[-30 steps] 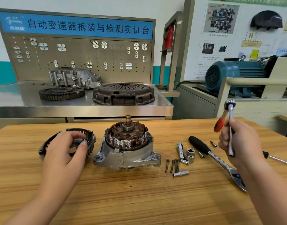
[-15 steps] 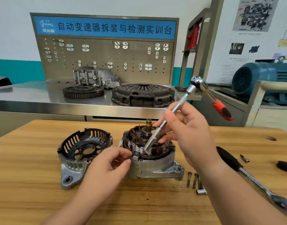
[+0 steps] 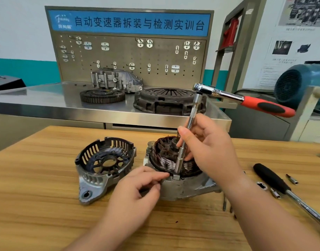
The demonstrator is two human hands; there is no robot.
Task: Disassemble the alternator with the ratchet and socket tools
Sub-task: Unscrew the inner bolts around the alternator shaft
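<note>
The open alternator [image 3: 182, 187], copper windings showing, stands on the wooden table [image 3: 46, 214]. Its removed rear cover [image 3: 101, 165] lies just left of it. My right hand [image 3: 210, 151] grips the long extension bar of a red-handled ratchet [image 3: 264, 104]. The bar stands almost upright, and the socket [image 3: 176, 176] at its tip rests on the front rim of the alternator housing. My left hand [image 3: 137, 192] touches the housing's front left edge, fingertips pinched beside the socket.
A larger black-handled ratchet [image 3: 282, 185], small sockets [image 3: 275, 192] and loose bolts [image 3: 224, 205] lie on the table to the right. Behind stands a steel bench [image 3: 46, 98] with a clutch cover [image 3: 168, 100], a flywheel ring [image 3: 102, 96] and a pegboard [image 3: 128, 57].
My right hand has tipped the extension bar from slanted to almost upright and set the socket on the housing rim. The left hand stayed at the housing's front edge.
</note>
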